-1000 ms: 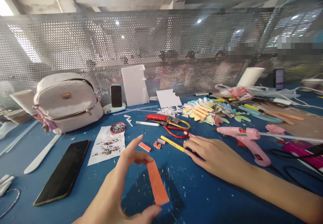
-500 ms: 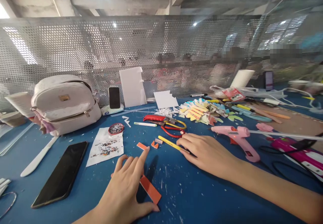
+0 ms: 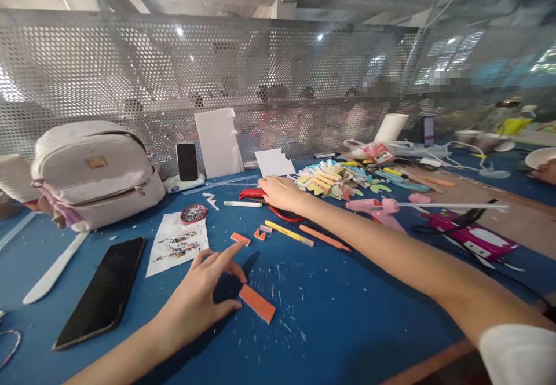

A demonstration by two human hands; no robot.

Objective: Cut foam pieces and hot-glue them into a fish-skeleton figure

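Observation:
My left hand point(image 3: 195, 289) hovers with thumb and fingers apart beside an orange strip point(image 3: 258, 304) lying on the blue table point(image 3: 339, 327). My right hand point(image 3: 282, 193) is stretched forward over red-handled pliers point(image 3: 252, 193) and red-handled scissors point(image 3: 286, 216), both partly covered by it. Its fingertips are hidden, so a grip cannot be made out. Between my hands lie a smaller orange piece point(image 3: 240, 238), a small orange scrap point(image 3: 259, 234), a yellow pen point(image 3: 289, 233) and an orange pen point(image 3: 325, 237).
To the left are a black phone point(image 3: 102, 292), a white knife point(image 3: 56, 269) and a pale backpack point(image 3: 93, 179). Colourful cut pieces point(image 3: 332, 178) are heaped at the back. A pink glue gun point(image 3: 377, 208) and a magenta power strip point(image 3: 469, 231) occupy the right.
My right hand has moved from the pens forward and left to the pliers and scissors, leaving the orange pen on the table. My left hand has drawn back slightly from the orange strip.

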